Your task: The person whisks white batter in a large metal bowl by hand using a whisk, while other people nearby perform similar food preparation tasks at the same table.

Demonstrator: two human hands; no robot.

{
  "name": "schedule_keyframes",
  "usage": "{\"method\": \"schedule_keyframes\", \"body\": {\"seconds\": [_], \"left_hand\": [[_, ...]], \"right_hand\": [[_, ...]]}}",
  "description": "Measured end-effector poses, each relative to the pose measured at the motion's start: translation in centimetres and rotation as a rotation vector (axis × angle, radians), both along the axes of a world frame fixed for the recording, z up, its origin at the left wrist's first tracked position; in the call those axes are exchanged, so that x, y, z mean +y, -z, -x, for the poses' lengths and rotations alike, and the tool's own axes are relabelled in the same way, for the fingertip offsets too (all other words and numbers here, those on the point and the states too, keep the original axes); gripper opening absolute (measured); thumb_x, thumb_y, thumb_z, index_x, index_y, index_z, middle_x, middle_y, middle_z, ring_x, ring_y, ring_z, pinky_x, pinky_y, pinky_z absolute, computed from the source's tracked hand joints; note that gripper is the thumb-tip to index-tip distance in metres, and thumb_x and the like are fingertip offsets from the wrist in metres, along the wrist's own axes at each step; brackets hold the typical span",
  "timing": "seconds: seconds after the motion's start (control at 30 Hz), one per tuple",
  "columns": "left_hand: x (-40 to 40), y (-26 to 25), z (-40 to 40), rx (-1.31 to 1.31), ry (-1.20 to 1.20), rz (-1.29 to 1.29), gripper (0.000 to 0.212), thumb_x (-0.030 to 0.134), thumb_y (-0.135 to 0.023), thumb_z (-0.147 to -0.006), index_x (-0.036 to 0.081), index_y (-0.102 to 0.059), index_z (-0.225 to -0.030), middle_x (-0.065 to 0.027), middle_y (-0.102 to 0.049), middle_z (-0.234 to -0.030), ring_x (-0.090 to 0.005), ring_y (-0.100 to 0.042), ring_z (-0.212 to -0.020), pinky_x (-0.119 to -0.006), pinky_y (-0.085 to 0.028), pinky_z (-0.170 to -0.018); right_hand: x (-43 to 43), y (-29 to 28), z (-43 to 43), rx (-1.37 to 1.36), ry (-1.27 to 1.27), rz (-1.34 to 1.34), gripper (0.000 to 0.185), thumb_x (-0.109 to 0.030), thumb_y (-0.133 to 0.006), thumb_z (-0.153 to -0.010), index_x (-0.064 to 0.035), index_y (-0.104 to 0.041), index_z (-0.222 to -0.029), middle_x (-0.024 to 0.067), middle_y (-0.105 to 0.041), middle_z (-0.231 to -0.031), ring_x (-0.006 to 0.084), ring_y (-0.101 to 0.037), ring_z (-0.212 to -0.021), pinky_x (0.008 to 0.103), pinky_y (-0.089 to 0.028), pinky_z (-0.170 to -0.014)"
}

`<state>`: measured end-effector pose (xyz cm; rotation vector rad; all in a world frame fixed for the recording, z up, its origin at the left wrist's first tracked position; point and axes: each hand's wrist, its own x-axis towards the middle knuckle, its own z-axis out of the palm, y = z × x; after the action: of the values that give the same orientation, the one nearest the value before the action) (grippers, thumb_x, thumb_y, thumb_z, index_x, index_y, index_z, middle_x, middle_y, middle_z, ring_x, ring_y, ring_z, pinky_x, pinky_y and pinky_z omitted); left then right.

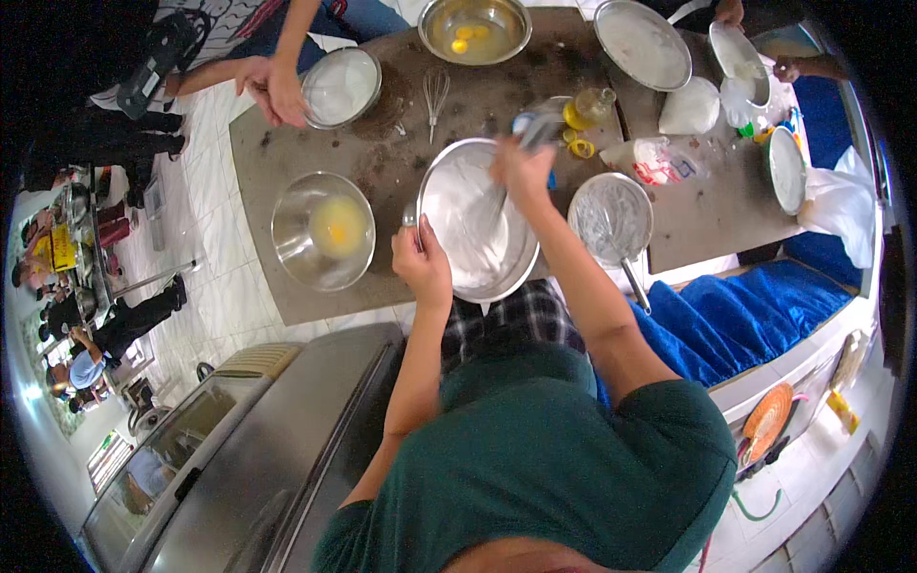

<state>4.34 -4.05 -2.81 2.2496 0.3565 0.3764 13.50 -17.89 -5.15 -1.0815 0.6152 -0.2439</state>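
Note:
My left hand (423,261) grips the handle side of a metal bowl (526,276), which is tilted and holds a white mixture (466,222). My right hand (526,168) is closed around the handle of a whisk (491,208), blurred, with its wires down in the bowl. Left of it stands a metal bowl (286,247) with egg yolk and clear liquid. On the right, a handled metal pan (609,215) has whitish residue inside. Another wire whisk (435,97) lies on the brown table (258,172) beyond my bowl.
At the far side are a bowl with yolks (476,54), several bowls of white contents and a bottle of yellow liquid (591,107). Plastic bags (663,161) lie to the right. Another person's hands (276,89) are at the upper left, near a white-filled bowl (344,89).

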Motion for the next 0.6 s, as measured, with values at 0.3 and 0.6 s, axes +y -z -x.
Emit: {"method": "schedule_keyframes", "body": {"seconds": [0.3, 0.6], "left_hand": [[0.5, -0.1, 0.0, 0.026, 0.01, -0.03, 0.027, 0.012, -0.055, -0.081, 0.0, -0.041, -0.061, -0.0094, -0.036, -0.055, -0.0231, -0.035, -0.049, -0.036, -0.03, -0.047], [0.4, -0.3, 0.0, -0.02, 0.017, -0.02, 0.026, 0.011, -0.056, -0.08, 0.0, -0.042, -0.061, -0.0097, -0.039, -0.055, -0.0221, -0.036, -0.049, -0.035, -0.03, -0.047]], "right_hand": [[-1.3, 1.0, 0.1, -0.04, -0.237, -0.128, 0.012, -0.001, -0.054, -0.069, -0.0053, -0.044, -0.065, 0.0015, -0.044, -0.049, 0.01, -0.04, -0.037, 0.027, -0.033, -0.034], [-1.9, 2.2, -1.0, -0.081, 0.087, -0.117, 0.013, -0.001, -0.052, -0.07, -0.0052, -0.043, -0.062, 0.0025, -0.044, -0.049, 0.0119, -0.041, -0.035, 0.0267, -0.031, -0.032]]}}
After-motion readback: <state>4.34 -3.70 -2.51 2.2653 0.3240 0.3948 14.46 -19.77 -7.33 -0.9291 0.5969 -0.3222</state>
